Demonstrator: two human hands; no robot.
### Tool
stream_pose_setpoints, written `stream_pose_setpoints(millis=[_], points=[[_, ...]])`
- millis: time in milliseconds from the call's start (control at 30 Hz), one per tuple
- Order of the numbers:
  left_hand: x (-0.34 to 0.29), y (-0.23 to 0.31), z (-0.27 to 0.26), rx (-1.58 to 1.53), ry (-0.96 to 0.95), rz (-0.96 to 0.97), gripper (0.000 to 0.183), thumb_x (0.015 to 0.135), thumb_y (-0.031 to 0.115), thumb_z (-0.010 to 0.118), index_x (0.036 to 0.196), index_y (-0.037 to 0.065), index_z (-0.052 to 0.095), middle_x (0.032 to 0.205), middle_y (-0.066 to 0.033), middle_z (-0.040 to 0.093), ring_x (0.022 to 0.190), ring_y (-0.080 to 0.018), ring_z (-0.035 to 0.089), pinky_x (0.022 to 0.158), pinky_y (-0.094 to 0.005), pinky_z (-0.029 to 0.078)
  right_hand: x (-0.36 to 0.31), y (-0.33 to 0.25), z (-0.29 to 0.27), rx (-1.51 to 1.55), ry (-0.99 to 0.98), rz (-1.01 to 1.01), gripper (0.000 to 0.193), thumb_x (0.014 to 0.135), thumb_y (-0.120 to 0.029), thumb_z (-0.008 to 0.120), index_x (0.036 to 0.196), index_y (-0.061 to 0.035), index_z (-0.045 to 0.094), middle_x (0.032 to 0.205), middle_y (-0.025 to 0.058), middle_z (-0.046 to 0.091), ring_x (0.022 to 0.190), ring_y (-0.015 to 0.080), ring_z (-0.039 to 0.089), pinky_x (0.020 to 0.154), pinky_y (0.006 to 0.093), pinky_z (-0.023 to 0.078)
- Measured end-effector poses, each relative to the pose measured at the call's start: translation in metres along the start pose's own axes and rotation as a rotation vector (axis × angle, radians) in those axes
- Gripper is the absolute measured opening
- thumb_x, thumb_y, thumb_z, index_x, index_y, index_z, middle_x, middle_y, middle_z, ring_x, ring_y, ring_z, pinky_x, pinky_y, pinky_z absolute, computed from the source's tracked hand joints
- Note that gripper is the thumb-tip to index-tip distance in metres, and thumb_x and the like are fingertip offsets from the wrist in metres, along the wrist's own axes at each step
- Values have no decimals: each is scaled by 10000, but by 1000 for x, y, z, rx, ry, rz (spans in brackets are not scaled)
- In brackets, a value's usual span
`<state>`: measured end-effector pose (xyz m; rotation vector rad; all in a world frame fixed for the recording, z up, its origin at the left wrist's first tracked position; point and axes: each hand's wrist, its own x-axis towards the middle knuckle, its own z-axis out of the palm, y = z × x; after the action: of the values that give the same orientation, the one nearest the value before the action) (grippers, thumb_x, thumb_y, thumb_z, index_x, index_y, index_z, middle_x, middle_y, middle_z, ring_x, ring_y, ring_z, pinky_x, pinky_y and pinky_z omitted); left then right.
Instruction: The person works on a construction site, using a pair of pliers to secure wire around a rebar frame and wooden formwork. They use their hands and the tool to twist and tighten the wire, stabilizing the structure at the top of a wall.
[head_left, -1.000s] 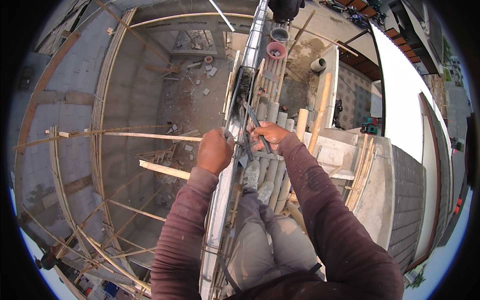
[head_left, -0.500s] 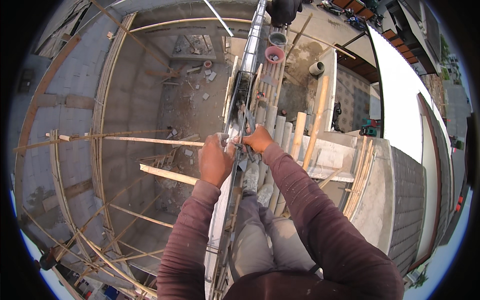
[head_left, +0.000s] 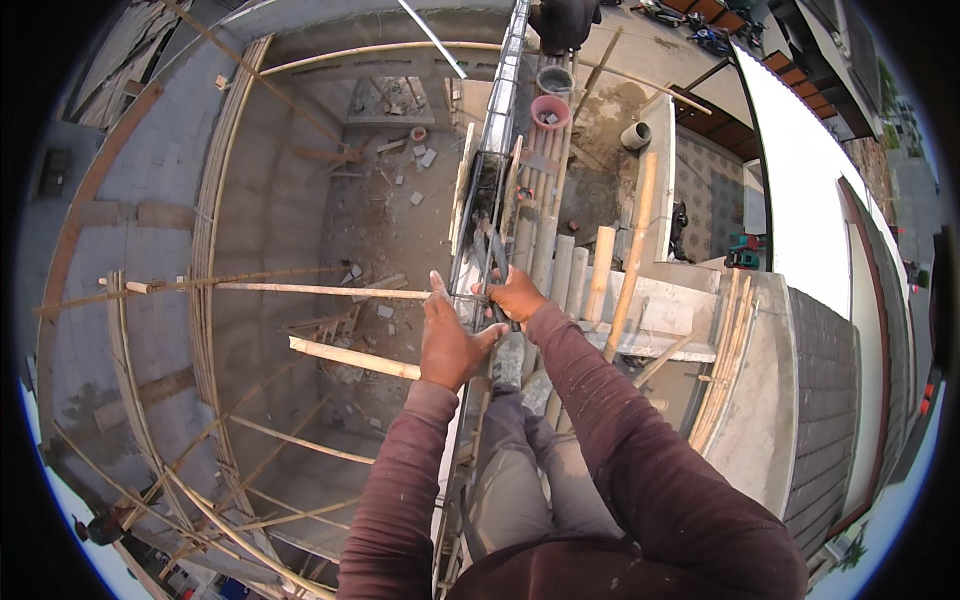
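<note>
A steel reinforcement cage (head_left: pixel 487 185) of thin bars runs away from me along the top of the wall. My left hand (head_left: pixel 452 343) is open beside it, fingers raised and thumb stretched toward my right hand. Across the bars, my right hand (head_left: pixel 517 297) is closed around a dark metal tool (head_left: pixel 498 255) that looks like pincers; the fingers hide part of it. Both hands are close together over the cage, where a thin cross bar or tie shows between them. Just below my right hand is my dusty shoe (head_left: pixel 508 360).
Bamboo poles (head_left: pixel 545 250) form a walkway right of the cage. A pink bucket (head_left: pixel 549 112) and a grey bucket (head_left: pixel 554 79) stand farther along, near a person in dark clothes (head_left: pixel 565 22). To the left, a deep room has rubble on its floor (head_left: pixel 400 220); bamboo poles (head_left: pixel 355 357) jut across.
My left hand has let go at the bars and opened, its fingers spreading upward. My right hand stays at the cage with the tool. The view has shifted slightly.
</note>
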<state>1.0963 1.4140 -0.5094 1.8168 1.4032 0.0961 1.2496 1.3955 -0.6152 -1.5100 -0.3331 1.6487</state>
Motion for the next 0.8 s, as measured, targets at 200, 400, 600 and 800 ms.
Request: stream_pose_setpoints(millis=[200,400,600,800], points=[[0,-12,0,14,-47,56,1225,727,188,840,1541,-77,-35,1397,-312,385,1301,-445,421,1103,-427,378,-8,14,15,-194,246,73,485,804,-177,816,1081,59,495,956,138,631,584,199,653,421,336,486],[1,-12,3,9,-45,41,1201,723,126,811,1552,-54,-40,1366,-279,415,1281,-435,434,1093,-430,382,-7,-3,-15,67,-75,229,300,842,-244,734,968,-28,568,771,54,635,589,137,632,450,316,472],[-2,-11,4,18,20,42,1105,724,117,803,1535,-67,76,1365,-277,416,1275,-434,444,1088,-431,390,-11,-11,-9,198,-105,289,323,836,-254,742,985,-31,562,725,11,598,556,130,590,478,319,487],[0,-3,1,-29,107,37,870,711,82,792,1414,-59,299,1316,-253,425,1261,-415,445,1086,-435,402,-31,-2,13,-370,277,-50,624,837,-130,742,1322,114,435,923,219,700,690,226,731,580,334,582]])
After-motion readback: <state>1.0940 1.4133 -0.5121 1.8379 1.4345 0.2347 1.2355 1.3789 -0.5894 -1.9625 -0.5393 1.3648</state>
